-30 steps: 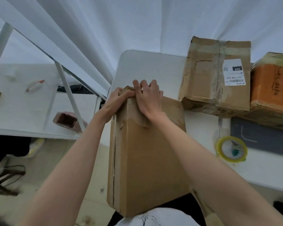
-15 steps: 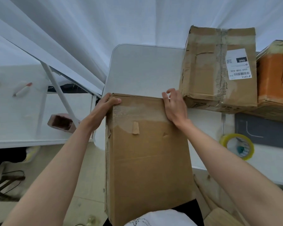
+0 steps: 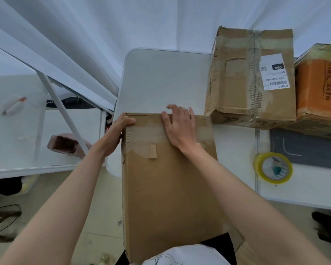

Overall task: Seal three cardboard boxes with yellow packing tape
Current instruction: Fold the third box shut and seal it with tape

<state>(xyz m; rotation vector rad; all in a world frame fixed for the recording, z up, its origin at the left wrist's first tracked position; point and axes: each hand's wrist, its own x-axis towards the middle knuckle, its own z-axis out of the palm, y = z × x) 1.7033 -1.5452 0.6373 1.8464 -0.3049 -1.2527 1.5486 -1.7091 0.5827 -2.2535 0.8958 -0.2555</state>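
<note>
Box (image 3: 170, 188) under inspection occupies the centre foreground, near end against the person's body at 6 o'clock, far end resting on the table (image 3: 161, 83) edge. Long axis runs 6 to 12 o'clock; the broad brown face is up and tilts toward the camera. Pale clear tape crosses the far end, with a small loose tab below it; no yellow tape is visible on this face, so sealing of this box is judged not yet begun.

Left hand (image 3: 118, 132) grasps the far left corner, thumb on top, fingers curled round the side. Right hand (image 3: 180, 129) lies flat on the far edge, fingers extended over it, pressing rather than clasping.

Tape roll (image 3: 273, 167), yellow, lies flat on the table at 3 o'clock, well apart from both hands and untouched.

Second box (image 3: 252, 77) stands at 1 o'clock, long axis likewise 6 to 12, shipping label up, old tape down its centre seam. Orange box (image 3: 319, 87) sits just beside it at 2 o'clock, partly out of frame. Whether either carries yellow tape cannot be told with certainty.

Judgement: most or all of the three seals remain outstanding.
</note>
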